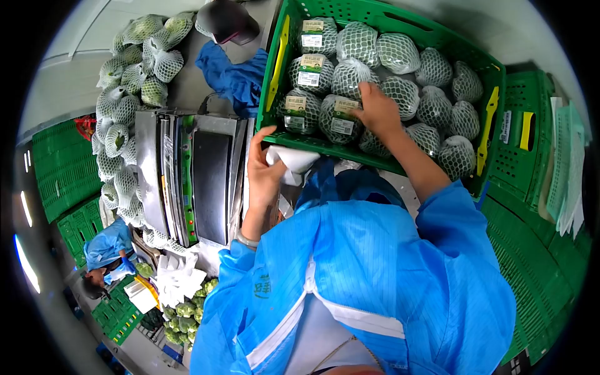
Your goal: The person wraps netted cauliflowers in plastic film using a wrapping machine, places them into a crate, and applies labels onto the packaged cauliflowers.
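Round vegetables in white foam nets (pixel 357 45) fill a green crate (pixel 375 159) in front of me. Several at the left carry printed labels (pixel 310 70). My right hand (pixel 379 114) reaches into the crate, its thumb against the label (pixel 343 115) on a front-row netted vegetable (pixel 330 128). Its index finger is apart from the thumb; the other fingers are partly hidden. Outside the crate's near left corner, my left hand (pixel 264 169) is closed around a white bundle (pixel 294 158), perhaps a label roll, with one finger raised by the rim.
Left of the crate stands a machine with a dark panel (pixel 211 178). Netted vegetables (pixel 122 106) are heaped beyond it, and a blue cloth (pixel 234 72) lies behind. Green crates (pixel 531 250) are stacked right. A co-worker (pixel 109 247) bends at lower left near bare broccoli (pixel 184 322).
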{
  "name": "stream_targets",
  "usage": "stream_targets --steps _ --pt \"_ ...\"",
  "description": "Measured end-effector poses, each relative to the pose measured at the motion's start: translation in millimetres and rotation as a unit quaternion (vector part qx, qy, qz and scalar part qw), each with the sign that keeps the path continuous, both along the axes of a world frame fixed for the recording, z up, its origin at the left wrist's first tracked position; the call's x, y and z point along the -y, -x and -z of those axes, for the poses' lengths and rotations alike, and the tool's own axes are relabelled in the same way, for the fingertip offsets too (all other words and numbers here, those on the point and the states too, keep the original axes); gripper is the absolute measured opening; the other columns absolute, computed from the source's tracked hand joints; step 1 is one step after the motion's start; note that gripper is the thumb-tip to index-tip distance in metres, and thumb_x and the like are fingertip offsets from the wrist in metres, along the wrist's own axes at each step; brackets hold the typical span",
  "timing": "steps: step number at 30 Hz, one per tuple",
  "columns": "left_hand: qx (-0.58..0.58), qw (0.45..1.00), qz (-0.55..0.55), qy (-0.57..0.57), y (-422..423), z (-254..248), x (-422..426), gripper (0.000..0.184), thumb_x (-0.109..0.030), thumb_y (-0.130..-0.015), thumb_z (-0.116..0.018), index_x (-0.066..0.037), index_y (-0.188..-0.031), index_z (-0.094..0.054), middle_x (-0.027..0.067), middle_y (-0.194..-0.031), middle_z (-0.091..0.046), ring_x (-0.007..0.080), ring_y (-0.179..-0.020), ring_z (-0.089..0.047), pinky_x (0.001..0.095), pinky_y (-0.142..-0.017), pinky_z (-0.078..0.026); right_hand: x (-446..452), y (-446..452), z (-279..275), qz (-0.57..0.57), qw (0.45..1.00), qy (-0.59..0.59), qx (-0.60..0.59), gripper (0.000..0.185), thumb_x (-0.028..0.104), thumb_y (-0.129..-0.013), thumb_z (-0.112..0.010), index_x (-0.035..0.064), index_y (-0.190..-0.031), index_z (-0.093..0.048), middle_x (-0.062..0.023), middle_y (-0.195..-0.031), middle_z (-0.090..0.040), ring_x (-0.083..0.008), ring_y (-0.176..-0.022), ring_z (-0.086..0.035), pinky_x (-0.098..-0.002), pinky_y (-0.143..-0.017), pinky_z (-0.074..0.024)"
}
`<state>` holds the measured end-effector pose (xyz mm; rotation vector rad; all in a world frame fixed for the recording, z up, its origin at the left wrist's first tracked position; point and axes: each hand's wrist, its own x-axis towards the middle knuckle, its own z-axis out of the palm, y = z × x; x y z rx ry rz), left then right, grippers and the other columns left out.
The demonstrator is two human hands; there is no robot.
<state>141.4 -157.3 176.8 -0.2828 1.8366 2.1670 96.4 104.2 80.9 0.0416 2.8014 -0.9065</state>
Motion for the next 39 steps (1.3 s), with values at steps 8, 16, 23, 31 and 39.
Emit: stream_targets --steps 8,16,23,31,39 --pt "-0.041 0.992 0.051 0.105 20.9 2.9 -7.3 0.007 0.004 -0.084 -0.07 0.001 -0.086 -0.064 0.0046 -0.087 -0.067 0.0071 -0.079 -0.059 0.0214 -0.068 -0.047 49.1 -45.5 -69.2 -0.118 0.916 0.384 0.026 0.03 0.02 -0.085 -0.071 0.0028 -0.107 -0.061 -0.0116 -0.091 -0.068 -0.0225 -0.08 -0.067 -0.0356 -0.068 -0.0503" --pt "-0.184 0.97 0.107 0.121 25.0 9.9 -19.5 0.036 0.012 -0.078 -0.066 -0.005 -0.062 -0.038 0.0099 -0.086 -0.065 0.0118 -0.078 -0.058 0.0236 -0.071 -0.046 27.1 -53.3 -79.8 -0.144 0.947 0.16 -0.24 0.015 0.02 -0.09 -0.063 0.0068 -0.093 -0.07 -0.0105 -0.071 -0.064 -0.0292 -0.065 -0.063 -0.034 -0.057 -0.0486" --pt "-0.052 0.995 0.079 -0.03 39.5 6.0 -25.4 0.013 0.009 -0.074 -0.069 -0.001 -0.072 -0.06 0.006 -0.09 -0.061 0.0123 -0.082 -0.057 0.0246 -0.075 -0.046 -49.6 52.6 19.1 0.123 0.961 0.232 -0.081 0.037 0.03 -0.076 -0.081 0.001 -0.095 -0.067 -0.0111 -0.072 -0.067 -0.0213 -0.066 -0.065 -0.0349 -0.059 -0.0495" --pt "-0.151 0.967 0.136 0.153 49.4 18.9 -13.0 0.014 0.006 -0.079 -0.064 0.0 -0.088 -0.072 0.0048 -0.093 -0.062 0.0114 -0.086 -0.058 0.0246 -0.075 -0.047 -36.4 41.7 35.0 -0.139 0.985 0.006 -0.104 0.044 0.022 -0.073 -0.081 0.004 -0.108 -0.063 -0.0168 -0.131 -0.056 -0.0357 -0.109 -0.059 -0.0454 -0.094 -0.0492" --pt "-0.076 0.984 0.148 0.07 67.2 8.9 -37.5 0.011 0.005 -0.087 -0.059 -0.001 -0.094 -0.065 0.0045 -0.087 -0.067 0.0078 -0.079 -0.061 0.0221 -0.068 -0.049 26.2 -9.2 -94.6 -0.041 0.94 0.337 -0.036 0.02 0.019 -0.084 -0.071 0.0048 -0.098 -0.068 -0.0113 -0.089 -0.069 -0.026 -0.079 -0.066 -0.0336 -0.069 -0.0515"
